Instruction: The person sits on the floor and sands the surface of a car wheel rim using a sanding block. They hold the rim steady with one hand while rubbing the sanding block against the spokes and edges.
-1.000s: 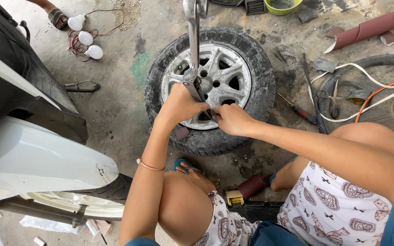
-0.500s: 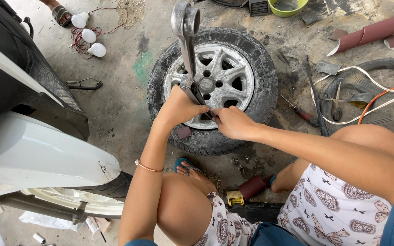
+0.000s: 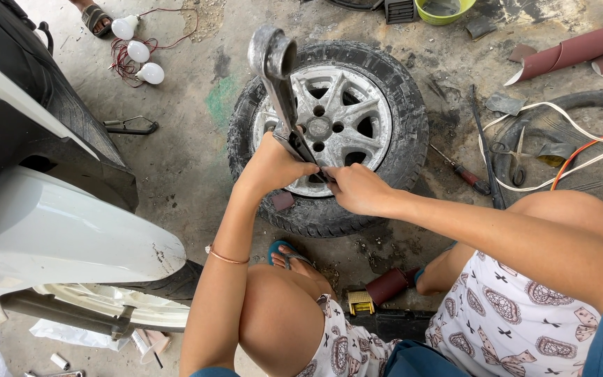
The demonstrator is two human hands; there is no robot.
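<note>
You sit low on a concrete floor [image 3: 197, 160], seen from above, with a small wheel [image 3: 329, 132] lying flat in front of your knees. It has a dusty black tyre and a silver spoked rim. Your left hand [image 3: 273, 166] is wrapped around the lower shaft of a long metal wrench [image 3: 282, 91], fingers closed tight on it; the wrench rises steeply toward you, its ring end uppermost, and its lower end meets the near edge of the rim. Your right hand [image 3: 359, 188] sits just beside the left, fingers curled narrow and pinched at the spot where the wrench meets the rim; you cannot tell what, if anything, they hold. A thin bangle [image 3: 226, 257] circles your left wrist. Your left foot, in a blue sandal [image 3: 286, 253], rests just below the tyre. To your left stands a white scooter [image 3: 50, 230], its front wheel near your left knee. Three white bulbs [image 3: 137, 50] with red wire lie at the far left. To the right of the wheel lie a red-handled screwdriver [image 3: 463, 172], scissors [image 3: 514, 152], white and orange cables [image 3: 567, 139], and a roll of reddish sandpaper [image 3: 581, 47]. A green bowl [image 3: 444, 10] sits at the far edge.
</note>
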